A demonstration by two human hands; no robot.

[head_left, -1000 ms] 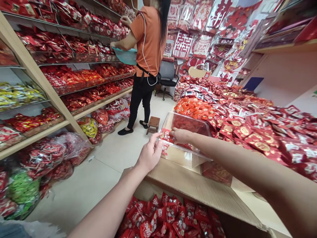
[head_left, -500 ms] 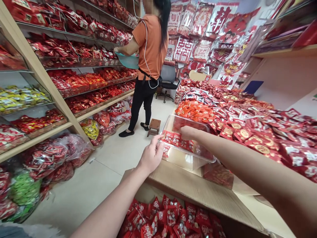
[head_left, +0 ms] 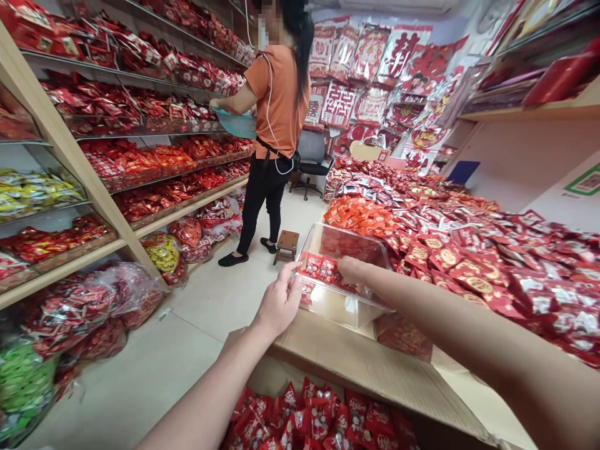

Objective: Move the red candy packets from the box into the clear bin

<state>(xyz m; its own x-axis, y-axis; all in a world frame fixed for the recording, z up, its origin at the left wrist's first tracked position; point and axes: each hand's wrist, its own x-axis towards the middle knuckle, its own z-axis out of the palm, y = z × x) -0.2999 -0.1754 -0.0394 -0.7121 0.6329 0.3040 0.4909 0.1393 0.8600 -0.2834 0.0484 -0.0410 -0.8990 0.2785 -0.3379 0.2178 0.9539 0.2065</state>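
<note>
So the left hand (head_left: 277, 301) is right up at the left edge of a clear plastic bin (head_left: 349, 305), fingers and thumb drawn in close to each other, so that grip is pretty narrow, though I can't tell if it's actually pinching the rim. The right hand (head_left: 351, 270) is down inside the bin with its fingers hidden from this angle, so no clue whether that grip is wide, narrow or holding something. The red packets (head_left: 321, 267) are in the bin, a couple lying printed side up just left of the right hand. Bin's at the near end of a counter (head_left: 459, 370), and past it and off to the right there's a huge heap of wrapped goodies (head_left: 454, 256), mostly red with an orange patch. Closest to the camera is an open cardboard box (head_left: 375, 369) with loads more red sachets (head_left: 314, 420) inside. Over by the shelves (head_left: 87, 159), which are crammed with mostly red bags, a co-worker (head_left: 281, 100) in an orange top has a teal basin (head_left: 238, 123) held up in front. Small brown stool (head_left: 287, 240) on the floor between that person and the bin, too.
</note>
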